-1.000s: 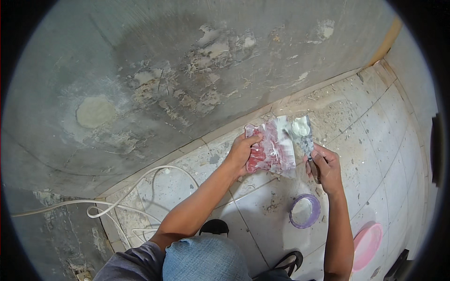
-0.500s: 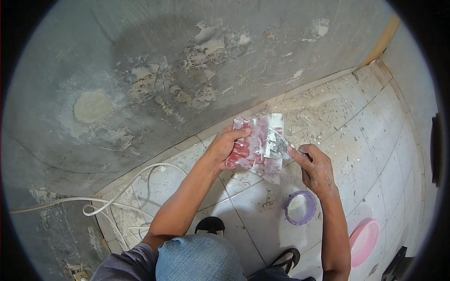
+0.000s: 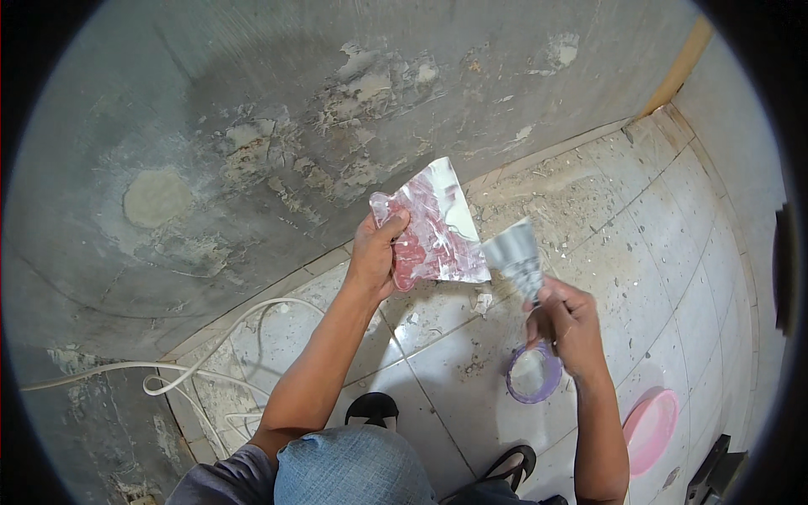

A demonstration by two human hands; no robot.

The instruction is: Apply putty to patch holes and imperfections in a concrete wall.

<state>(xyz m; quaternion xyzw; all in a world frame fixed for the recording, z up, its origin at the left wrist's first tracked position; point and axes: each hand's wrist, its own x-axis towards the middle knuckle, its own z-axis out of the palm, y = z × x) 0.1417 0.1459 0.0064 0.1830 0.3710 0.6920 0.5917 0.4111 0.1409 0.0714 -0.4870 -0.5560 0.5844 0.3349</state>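
Two bare hands at work here. Left hand (image 3: 370,259) has its thumb pressed on top of a red plastic spreader (image 3: 421,244), pinching it by the wavy end; the other fingers are mostly hidden underneath. White paste is smeared over it, thickest by the far edge. Right hand (image 3: 571,324) has its fingers closed around the handle of a scraper (image 3: 515,251), its blade a bit blurry and right by the spreader's edge, can't tell if touching. Both tools are above the gritty tile floor (image 3: 648,286), near the patchy grey wall (image 3: 261,76). Purple tub (image 3: 552,385) sits below the right hand.
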